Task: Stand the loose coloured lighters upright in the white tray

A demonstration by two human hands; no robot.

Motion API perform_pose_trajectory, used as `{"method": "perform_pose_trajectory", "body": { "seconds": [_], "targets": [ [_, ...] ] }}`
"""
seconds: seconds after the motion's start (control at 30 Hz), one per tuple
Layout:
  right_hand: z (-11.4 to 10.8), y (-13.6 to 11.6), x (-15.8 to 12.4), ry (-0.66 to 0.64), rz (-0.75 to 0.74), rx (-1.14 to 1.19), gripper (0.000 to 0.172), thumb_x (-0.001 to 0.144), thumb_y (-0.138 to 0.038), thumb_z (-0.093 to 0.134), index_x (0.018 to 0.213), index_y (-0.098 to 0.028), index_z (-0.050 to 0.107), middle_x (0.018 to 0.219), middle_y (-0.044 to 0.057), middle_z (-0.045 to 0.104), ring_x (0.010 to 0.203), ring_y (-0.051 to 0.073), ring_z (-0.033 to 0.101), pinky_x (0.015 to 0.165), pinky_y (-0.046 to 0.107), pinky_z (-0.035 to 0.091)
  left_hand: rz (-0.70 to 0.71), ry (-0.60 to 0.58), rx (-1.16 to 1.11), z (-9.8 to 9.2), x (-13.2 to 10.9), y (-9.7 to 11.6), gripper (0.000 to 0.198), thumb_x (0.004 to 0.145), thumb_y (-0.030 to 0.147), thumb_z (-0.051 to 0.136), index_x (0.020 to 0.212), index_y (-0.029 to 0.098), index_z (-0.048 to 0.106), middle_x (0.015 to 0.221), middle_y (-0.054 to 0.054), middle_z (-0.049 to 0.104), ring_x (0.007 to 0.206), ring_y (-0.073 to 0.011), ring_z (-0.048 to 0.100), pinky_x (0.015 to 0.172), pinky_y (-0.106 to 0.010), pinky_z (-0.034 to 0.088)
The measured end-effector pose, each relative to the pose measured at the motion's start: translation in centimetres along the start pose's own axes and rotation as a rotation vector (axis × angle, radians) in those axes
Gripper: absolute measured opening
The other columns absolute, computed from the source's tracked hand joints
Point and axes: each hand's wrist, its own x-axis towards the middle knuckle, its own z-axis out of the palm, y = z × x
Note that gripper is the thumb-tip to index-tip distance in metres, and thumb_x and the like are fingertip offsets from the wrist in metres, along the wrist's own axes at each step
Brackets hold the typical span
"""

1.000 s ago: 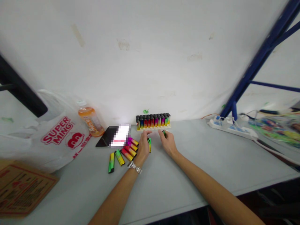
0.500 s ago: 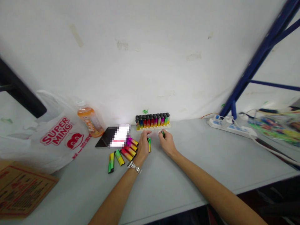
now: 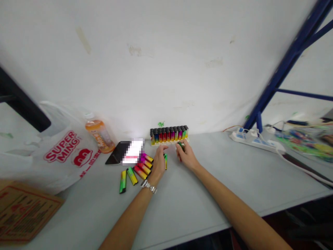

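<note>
A green lighter (image 3: 181,146) is pinched between the fingers of my right hand (image 3: 187,155), just in front of a pale rack (image 3: 170,142). Packed upright in that rack are rows of colourful lighters (image 3: 169,134) with black tops. My left hand (image 3: 159,163) rests on its side on the table, its fingers loosely curved and apart from the thumb. Right beside its palm is a green and yellow lighter (image 3: 165,161), partly hidden by the hand. Left of this hand, several loose lighters (image 3: 142,170) lie fanned out, some pink and yellow, others green and yellow.
A dark phone-like device (image 3: 118,152), partly pixelated, lies behind the loose lighters. Farther left are an orange drink bottle (image 3: 100,134), a white plastic bag (image 3: 65,152) and a cardboard box (image 3: 28,211). A power strip (image 3: 256,139) with cables sits at right by a blue metal frame (image 3: 275,76).
My right hand has turned slightly and shifted a little up and right, showing more of the green lighter in its fingers. My left hand has stayed in place.
</note>
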Motion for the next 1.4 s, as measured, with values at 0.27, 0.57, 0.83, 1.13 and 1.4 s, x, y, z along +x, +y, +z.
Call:
{"method": "perform_pose_trajectory", "body": {
  "seconds": [0.27, 0.57, 0.83, 1.13, 1.4],
  "targets": [
    [-5.3, -0.3, 2.2, 0.050, -0.200, -0.355, 0.028, 0.079, -0.044, 0.067, 0.088, -0.019, 0.069, 0.090, 0.005, 0.066, 0.074, 0.015, 0.059, 0.070, 0.029, 0.049, -0.025, -0.035, 0.112, 0.2, -0.7, 2.3, 0.048, 0.099, 0.043, 0.019, 0.110, 0.018, 0.059, 0.114, -0.010, 0.063, 0.110, -0.0210, 0.056, 0.103, -0.040, 0.040],
    [-10.3, -0.2, 5.5, 0.006, -0.170, -0.392, 0.021, 0.083, -0.035, 0.062, 0.093, -0.018, 0.069, 0.076, 0.002, 0.069, 0.063, 0.015, 0.064, 0.059, 0.028, 0.055, 0.003, -0.076, 0.206, 1.7, -1.1, 3.5, 0.047, 0.098, 0.044, 0.021, 0.108, 0.018, 0.059, 0.113, -0.010, 0.061, 0.114, -0.0212, 0.053, 0.108, -0.041, 0.035],
    [-10.3, -0.3, 8.3, -0.102, -0.309, -0.757, 0.019, 0.082, -0.012, 0.058, 0.090, -0.018, 0.074, 0.093, 0.007, 0.073, 0.078, 0.017, 0.066, 0.076, 0.028, 0.052, 0.066, -0.066, 0.259, 1.8, -1.0, 3.0, 0.045, 0.098, 0.043, 0.022, 0.102, 0.019, 0.059, 0.109, -0.009, 0.062, 0.112, -0.0211, 0.054, 0.106, -0.040, 0.038],
    [-10.0, -0.1, 10.1, -0.094, -0.289, -0.843, 0.018, 0.079, -0.011, 0.061, 0.094, -0.015, 0.071, 0.088, 0.005, 0.070, 0.071, 0.015, 0.064, 0.073, 0.025, 0.049, 0.058, -0.075, 0.261, 1.7, -1.1, 3.2, 0.045, 0.099, 0.043, 0.021, 0.103, 0.019, 0.059, 0.110, -0.008, 0.062, 0.113, -0.0200, 0.053, 0.107, -0.038, 0.037],
    [-8.5, 1.9, 6.6, 0.059, -0.213, -0.972, 0.020, 0.090, -0.019, 0.049, 0.097, -0.018, 0.068, 0.099, 0.007, 0.067, 0.095, 0.019, 0.060, 0.081, 0.029, 0.048, 0.050, -0.068, 0.240, 1.6, -1.2, 3.4, 0.043, 0.099, 0.043, 0.023, 0.102, 0.020, 0.059, 0.110, -0.008, 0.062, 0.112, -0.0195, 0.054, 0.107, -0.038, 0.037]
  ]
}}
